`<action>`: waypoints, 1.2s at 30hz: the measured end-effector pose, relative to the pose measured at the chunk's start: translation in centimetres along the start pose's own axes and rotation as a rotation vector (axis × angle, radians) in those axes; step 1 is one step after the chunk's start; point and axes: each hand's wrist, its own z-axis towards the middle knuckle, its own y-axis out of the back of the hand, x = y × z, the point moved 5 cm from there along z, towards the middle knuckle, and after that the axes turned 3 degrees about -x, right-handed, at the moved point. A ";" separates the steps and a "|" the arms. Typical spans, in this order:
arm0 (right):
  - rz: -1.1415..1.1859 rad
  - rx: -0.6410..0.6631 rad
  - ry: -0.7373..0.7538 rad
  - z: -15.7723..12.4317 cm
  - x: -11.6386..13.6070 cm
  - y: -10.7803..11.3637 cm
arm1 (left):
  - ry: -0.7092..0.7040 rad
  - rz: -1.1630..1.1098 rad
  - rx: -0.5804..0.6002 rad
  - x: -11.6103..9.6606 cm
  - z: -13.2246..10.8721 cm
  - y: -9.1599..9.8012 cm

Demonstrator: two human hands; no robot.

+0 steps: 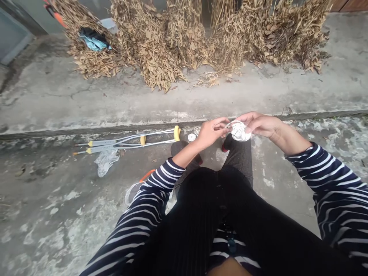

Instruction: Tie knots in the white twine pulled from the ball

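Above the person's right knee, a loosely wound white coil sits in the right hand, whose thumb and fingers close around its side. The left hand is just beside it, fingers half curled near a thin loop of the coil; whether they grip that loop I cannot tell. On the concrete ground, left of the legs, lie two crutches with yellow fittings, side by side. A small white disc rests near their right-hand end, and a crumpled clear plastic bag lies just beside them. Dried plants lean in bundles on the raised concrete step beyond, with a black and light-blue cloth among them at left.
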 end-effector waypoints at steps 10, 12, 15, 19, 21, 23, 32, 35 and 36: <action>-0.390 -0.245 -0.031 0.4 1.5 -0.2 | 0.053 0.288 0.347 -6.2 0.2 4.7; -0.631 -0.348 0.067 0.5 2.7 0.0 | 0.182 0.224 0.491 -5.9 -0.1 4.4; -1.064 -0.455 0.280 0.3 4.3 -0.6 | 0.344 0.067 0.603 -4.1 -1.2 3.4; -1.410 -0.405 0.505 -0.1 4.3 -2.0 | 0.421 -0.084 0.540 -1.3 -2.2 2.8; -1.498 -0.367 0.563 -0.4 3.9 -2.6 | 0.419 -0.069 0.491 -0.7 -2.5 2.8; -1.584 -0.365 0.599 -0.7 3.7 -3.1 | 0.375 0.013 0.444 -1.0 -2.7 3.0; -1.728 -0.543 0.661 -0.4 3.7 -3.5 | -0.031 0.589 0.162 -3.3 -2.5 4.1; -1.693 -0.576 0.729 0.0 3.7 -3.4 | 0.097 0.271 0.182 -1.7 -2.3 4.0; -1.677 -0.588 0.742 0.1 3.7 -3.4 | 0.144 0.132 0.201 -1.2 -2.3 3.8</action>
